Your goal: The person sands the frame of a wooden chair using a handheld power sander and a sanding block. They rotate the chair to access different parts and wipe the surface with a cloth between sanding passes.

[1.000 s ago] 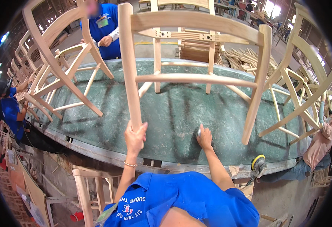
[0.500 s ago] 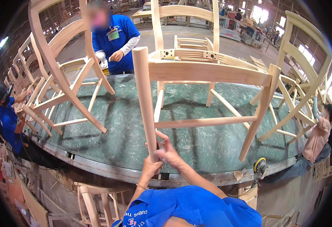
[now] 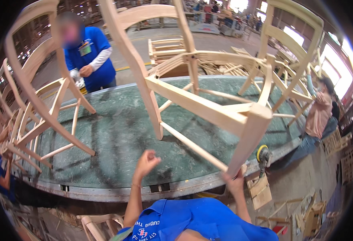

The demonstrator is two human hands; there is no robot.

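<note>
A bare wooden chair (image 3: 200, 105) stands turned at an angle on the green-topped table, its slatted back rising on the far side. My right hand (image 3: 236, 184) is closed around the lower end of the nearest chair leg (image 3: 250, 134), close to the table's front edge. The leg hides part of its fingers, and slight motion blurs it. My left hand (image 3: 147, 162) is raised in front of the chair, apart from the wood. Its fingers are curled in, with nothing visible in them.
The worktable (image 3: 116, 168) has a metal rim. Another chair (image 3: 43, 104) stands on its left and one more (image 3: 291, 60) on its right. A sander (image 3: 262, 154) with a yellow rim rests by the front edge. A blue-shirted person (image 3: 91, 60) stands across; another person (image 3: 320, 108) is at right.
The chair has been turned so that a corner leg points toward me at the right. My left hand has let go of the leg; my right hand has moved right and grips the near leg.
</note>
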